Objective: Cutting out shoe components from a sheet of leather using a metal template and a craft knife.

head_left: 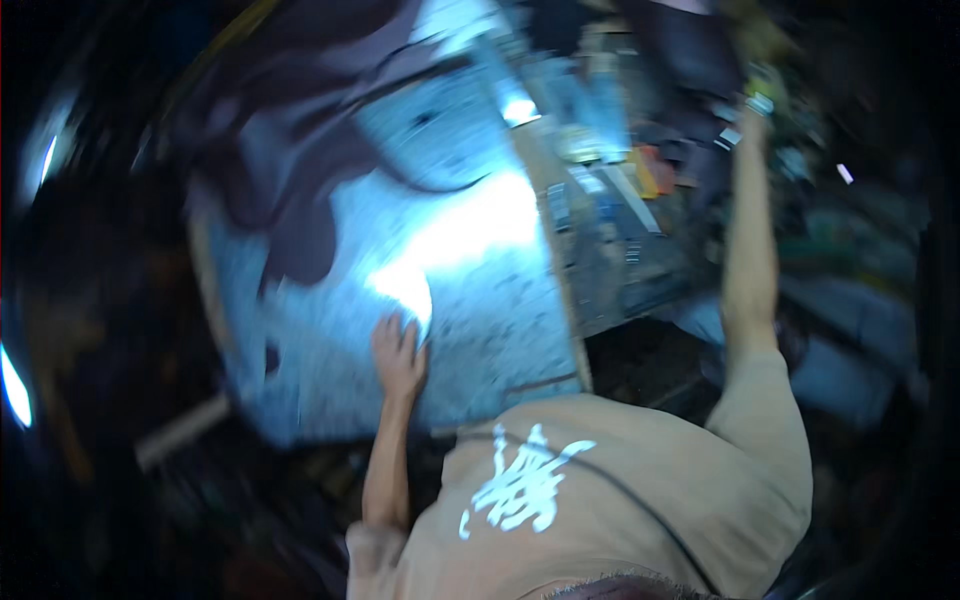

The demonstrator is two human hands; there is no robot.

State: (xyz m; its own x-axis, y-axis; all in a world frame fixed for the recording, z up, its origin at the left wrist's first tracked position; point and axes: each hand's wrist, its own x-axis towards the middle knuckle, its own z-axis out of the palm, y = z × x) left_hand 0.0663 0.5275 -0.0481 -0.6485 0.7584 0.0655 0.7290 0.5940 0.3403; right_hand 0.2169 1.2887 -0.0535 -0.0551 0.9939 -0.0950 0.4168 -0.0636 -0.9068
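Note:
My left hand [400, 362] rests on a pale, scuffed tabletop [480, 340] with its fingers stretched out and slightly apart. Its fingertips touch the lower end of a bright, curved-edged patch [408, 290]; glare hides whether this is a separate piece or only light. Dark purple-brown sheet material [300, 200], with wavy cut edges, lies beyond that hand and spreads to the far left. My right arm is stretched far out to the right, a shiny band at the wrist. At its end, my right hand [757, 75] is blurred and dim, so its fingers and anything in them cannot be made out.
Right of the tabletop, a lower cluttered surface [650, 270] holds small tools, an orange-red item [655, 170] and a flat strip [632, 200]. More dark sheet material [690, 50] hangs at the top right. A wooden bar [183, 432] juts out at lower left.

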